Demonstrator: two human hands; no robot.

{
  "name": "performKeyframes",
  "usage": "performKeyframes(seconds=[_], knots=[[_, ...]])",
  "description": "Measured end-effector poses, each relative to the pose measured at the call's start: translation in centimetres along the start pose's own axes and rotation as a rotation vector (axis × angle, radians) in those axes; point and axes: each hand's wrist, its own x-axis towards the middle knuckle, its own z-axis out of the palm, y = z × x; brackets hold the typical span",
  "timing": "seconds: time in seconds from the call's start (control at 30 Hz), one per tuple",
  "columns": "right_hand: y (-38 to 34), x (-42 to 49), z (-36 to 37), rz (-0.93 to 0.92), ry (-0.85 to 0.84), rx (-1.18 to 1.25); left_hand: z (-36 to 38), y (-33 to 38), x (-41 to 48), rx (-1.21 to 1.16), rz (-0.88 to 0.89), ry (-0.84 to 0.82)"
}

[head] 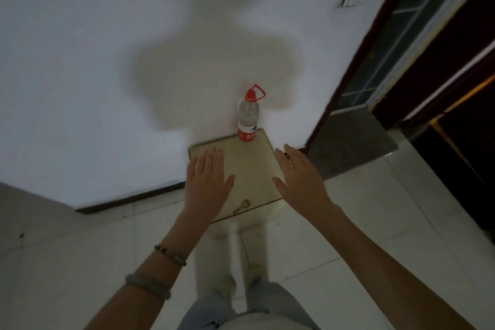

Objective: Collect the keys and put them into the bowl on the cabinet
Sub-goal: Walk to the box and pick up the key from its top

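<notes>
A small brass-coloured key (241, 206) lies near the front edge of a small beige cabinet top (249, 169) that stands against the white wall. My left hand (207, 182) hovers flat over the cabinet's left side, fingers apart, holding nothing. Over the cabinet's right edge my right hand (300, 179) is spread open and empty. The key sits between and slightly below both hands, touching neither. No bowl is visible in this view.
A clear plastic bottle with a red cap and red label (247, 118) stands at the cabinet's back edge against the wall. A dark-framed doorway (375, 61) opens to the right. Pale floor tiles (80, 249) surround the cabinet; my legs are below.
</notes>
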Motion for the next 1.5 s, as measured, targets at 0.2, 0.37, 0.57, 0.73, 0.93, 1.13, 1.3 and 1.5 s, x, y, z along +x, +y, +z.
performKeyframes(seconds=[0.2,0.37,0.57,0.73,0.93,1.13,1.3,1.5], knots=[[1.6,1.2,2.7,-0.169,-0.026,0.051,2.0,0.3,-0.9,0.011,-0.103,-0.022],[1.6,1.8,6.1,-0.228,-0.067,0.151,4.4,-1.3,-1.7,0.022,-0.159,-0.065],[2.5,2.8,13.2,-0.205,-0.143,0.236,10.7,-4.1,-3.9,0.016,-0.233,-0.121],[4.3,2.9,21.2,-0.045,-0.172,0.346,17.9,-6.0,-5.7,0.003,-0.275,-0.187],[7.7,1.3,30.5,-0.068,-0.204,0.276,25.7,-7.5,-7.1,-0.001,-0.282,-0.209],[9.6,0.5,37.1,-0.061,-0.246,0.320,31.2,-8.0,-7.6,-0.026,-0.281,-0.241],[10.1,2.1,40.2,-0.096,-0.247,0.344,33.3,-8.2,-7.5,-0.039,-0.305,-0.234],[10.2,3.1,41.8,-0.076,-0.261,0.339,34.0,-8.7,-8.3,-0.026,-0.319,-0.257]])
